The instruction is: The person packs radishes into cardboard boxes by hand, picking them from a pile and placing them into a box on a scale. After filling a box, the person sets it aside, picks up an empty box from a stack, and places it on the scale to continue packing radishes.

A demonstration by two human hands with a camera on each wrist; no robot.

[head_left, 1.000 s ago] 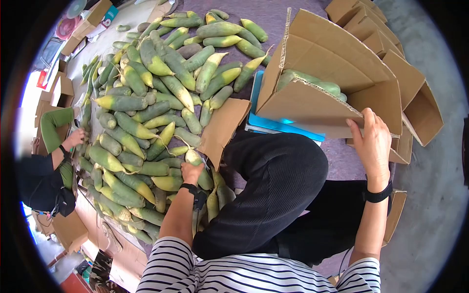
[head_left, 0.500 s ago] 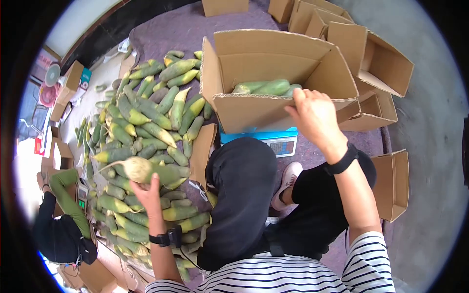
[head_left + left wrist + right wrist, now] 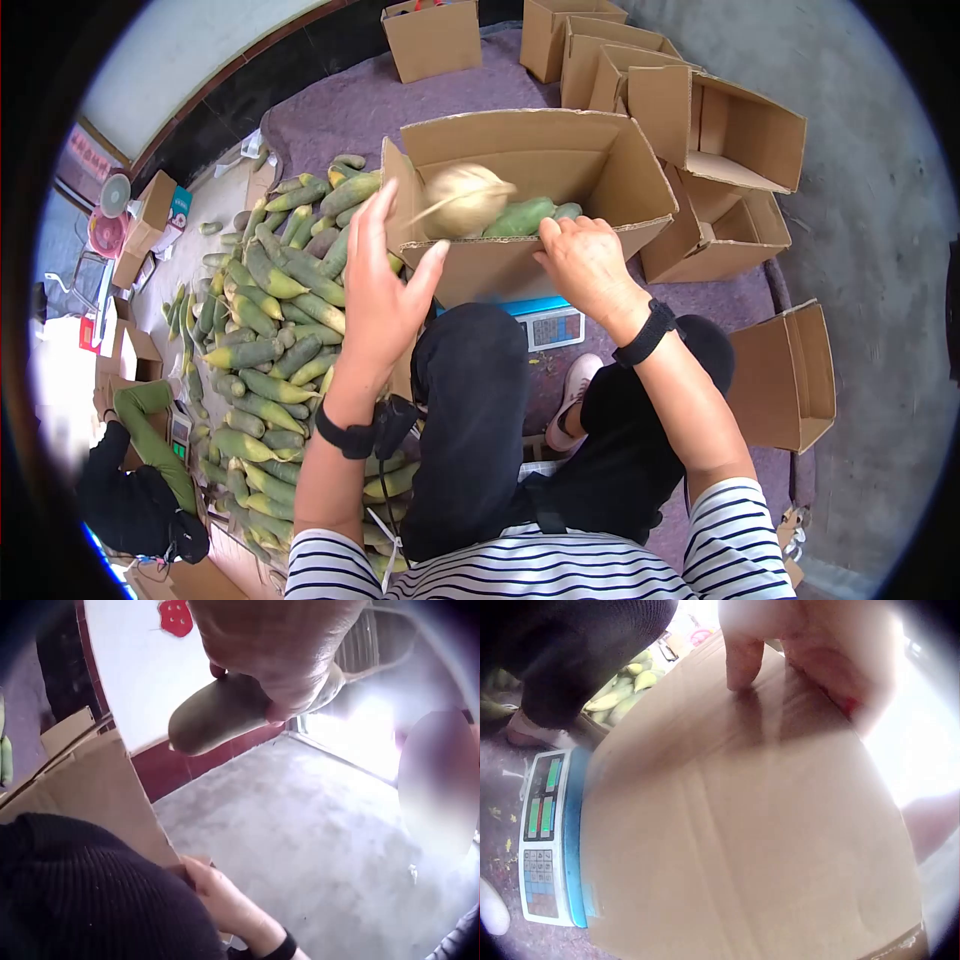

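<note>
In the head view, my left hand [image 3: 385, 290] has its fingers and thumb spread beside the front left corner of the cardboard box [image 3: 480, 270]. Just beyond it, a blurred radish [image 3: 462, 203] shows its pale root end over the box opening, apart from the fingers. The left wrist view has the radish [image 3: 214, 716] partly covered by that hand [image 3: 285, 645]. My right hand [image 3: 595, 265] grips the box's near edge, thumb outside in the right wrist view. Green radishes [image 3: 520, 217] lie inside the box, which stands on a blue scale [image 3: 553, 327].
A large heap of radishes [image 3: 270, 365] lies left of my legs. Several cardboard boxes [image 3: 740, 130] stand at the back right, another [image 3: 785, 375] right of my knee. A person in dark top and green trousers [image 3: 150, 430] sits at the far left.
My left hand has come from the heap to the box, and its fingers have left the radish, which is now over the opening. My right hand stays on the box edge.
</note>
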